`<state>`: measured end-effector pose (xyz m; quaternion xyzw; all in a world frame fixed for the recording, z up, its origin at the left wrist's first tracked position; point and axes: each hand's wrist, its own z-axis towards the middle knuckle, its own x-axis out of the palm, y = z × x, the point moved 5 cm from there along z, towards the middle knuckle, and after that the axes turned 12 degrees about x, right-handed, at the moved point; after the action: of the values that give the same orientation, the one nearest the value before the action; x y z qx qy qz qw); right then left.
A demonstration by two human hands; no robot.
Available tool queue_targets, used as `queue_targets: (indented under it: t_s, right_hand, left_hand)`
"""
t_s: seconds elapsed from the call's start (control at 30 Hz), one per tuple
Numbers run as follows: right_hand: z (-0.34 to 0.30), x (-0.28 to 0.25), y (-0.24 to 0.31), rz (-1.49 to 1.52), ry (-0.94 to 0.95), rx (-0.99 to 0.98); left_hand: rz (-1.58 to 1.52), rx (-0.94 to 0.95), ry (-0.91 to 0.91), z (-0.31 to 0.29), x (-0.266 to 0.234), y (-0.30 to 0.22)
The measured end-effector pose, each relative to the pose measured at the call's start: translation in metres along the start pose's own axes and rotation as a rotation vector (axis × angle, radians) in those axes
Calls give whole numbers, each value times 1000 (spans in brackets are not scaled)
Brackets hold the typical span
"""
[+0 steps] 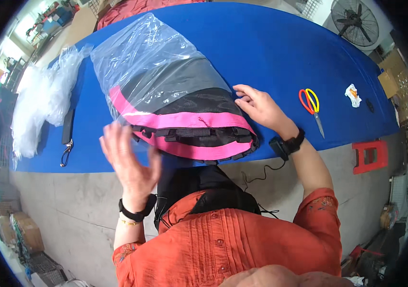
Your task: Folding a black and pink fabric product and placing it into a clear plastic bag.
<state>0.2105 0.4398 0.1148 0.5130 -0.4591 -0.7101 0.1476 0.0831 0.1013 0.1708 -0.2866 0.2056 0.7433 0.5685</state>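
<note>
A folded black mesh fabric piece (pixel 208 103) with a bright pink band (pixel 180 120) and black clips along its near edge lies on the blue table. A clear plastic bag (pixel 141 52) covers its far and left parts, while the near pink end sticks out. My left hand (pixel 132 162), smeared by motion, is by the near left corner of the fabric with fingers spread. Beside the right edge of the fabric is my right hand (pixel 263 110), palm down, fingers loosely bent and apart, holding nothing visible.
Red-and-yellow-handled scissors (pixel 314 107) lie on the blue table (pixel 271 43), right of my right hand. Farther right are a crumpled white wrapper (pixel 352 95) and a small dark object (pixel 370 105). Crumpled clear plastic (pixel 48 95) and a black strap (pixel 68 126) lie left. A red stool (pixel 370 157) stands beyond the near edge.
</note>
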Motion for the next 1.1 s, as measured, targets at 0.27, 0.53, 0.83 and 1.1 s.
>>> queue_targets:
  t_s: [0.27,0.53,0.83,1.1]
  right_hand:
    - [28,22,-3,-247,1,9]
    - [45,33,-17,-319,-42,-20]
    - [38,29,-20,-317,49,-54]
    - [1,19,-12,-253,160,-91]
  left_hand:
    - [-228,114,484,2,50,-47]
    - [-161,97,694,-41,89,-60]
    - [-19,136,684,-34,100,-67]
    - [27,157,656,-34,104,-66]
